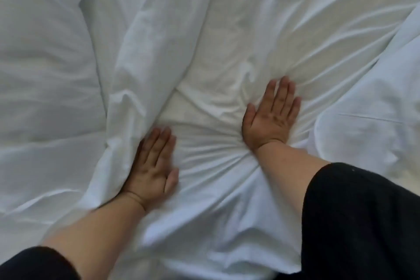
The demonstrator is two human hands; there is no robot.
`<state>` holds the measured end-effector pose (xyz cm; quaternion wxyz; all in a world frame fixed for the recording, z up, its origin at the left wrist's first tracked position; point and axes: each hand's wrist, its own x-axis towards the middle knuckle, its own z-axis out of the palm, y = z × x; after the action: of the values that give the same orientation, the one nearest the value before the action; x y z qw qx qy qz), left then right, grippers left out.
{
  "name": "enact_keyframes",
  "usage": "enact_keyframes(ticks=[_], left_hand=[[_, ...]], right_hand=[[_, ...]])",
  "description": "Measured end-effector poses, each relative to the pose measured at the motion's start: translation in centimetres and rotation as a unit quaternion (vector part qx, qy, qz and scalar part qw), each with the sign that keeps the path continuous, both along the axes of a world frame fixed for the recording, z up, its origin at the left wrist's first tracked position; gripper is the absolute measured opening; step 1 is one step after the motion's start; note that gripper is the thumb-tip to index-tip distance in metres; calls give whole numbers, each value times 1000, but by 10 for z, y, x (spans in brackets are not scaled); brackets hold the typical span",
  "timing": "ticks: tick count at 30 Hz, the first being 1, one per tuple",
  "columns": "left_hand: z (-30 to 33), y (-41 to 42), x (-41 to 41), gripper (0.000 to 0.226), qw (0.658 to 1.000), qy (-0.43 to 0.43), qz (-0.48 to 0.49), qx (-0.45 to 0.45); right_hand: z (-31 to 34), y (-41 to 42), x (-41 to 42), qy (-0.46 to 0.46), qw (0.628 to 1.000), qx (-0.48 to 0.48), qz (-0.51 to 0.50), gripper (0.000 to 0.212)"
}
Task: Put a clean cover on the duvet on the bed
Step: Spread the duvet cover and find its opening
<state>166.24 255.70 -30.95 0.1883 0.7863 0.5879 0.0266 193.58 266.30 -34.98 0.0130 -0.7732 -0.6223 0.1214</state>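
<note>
Black sleeves fill the lower corners of the frame, nearest the camera, one at lower left and a larger one at lower right. Beyond them white bedding covers the whole bed: a smooth, thin cover [227, 41] runs up the middle and right, and a puffier duvet [45, 63] lies bunched along the left, its long fold running from the upper centre down toward the lower left. Another puffy mass sits at the right edge. Both hands are flat, fingers straight, pressing the cover, well apart. The left hand [152, 166] touches the duvet's fold, so it is nearer; the right hand [271, 112] lies higher, creases fanning between them. I judge nothing blocks reaching the fold.
</note>
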Motion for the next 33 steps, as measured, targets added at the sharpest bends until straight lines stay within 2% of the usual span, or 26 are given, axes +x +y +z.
enact_keyframes(ticks=[15, 21, 24, 27, 31, 33], left_hand=[[-22, -12, -2, 73, 997, -12, -18, 71], [-13, -14, 2, 74, 996, 61, -11, 59], [4, -27, 8, 68, 993, 115, 40, 5], [25, -68, 12, 66, 983, 142, 85, -77], [58, -157, 2, 66, 973, 87, 77, -198], [80, -206, -10, 67, 972, 66, 63, -218]], right_hand=[[4, -12, -4, -39, 998, 54, 4, 77], [17, -12, 1, -18, 997, 77, 12, 78], [34, -42, -3, -14, 998, 25, 58, 78], [51, -125, -10, 3, 993, -72, 99, 80], [80, -260, -30, 17, 974, -192, 117, 86], [97, -317, -39, 15, 957, -261, 126, 90]])
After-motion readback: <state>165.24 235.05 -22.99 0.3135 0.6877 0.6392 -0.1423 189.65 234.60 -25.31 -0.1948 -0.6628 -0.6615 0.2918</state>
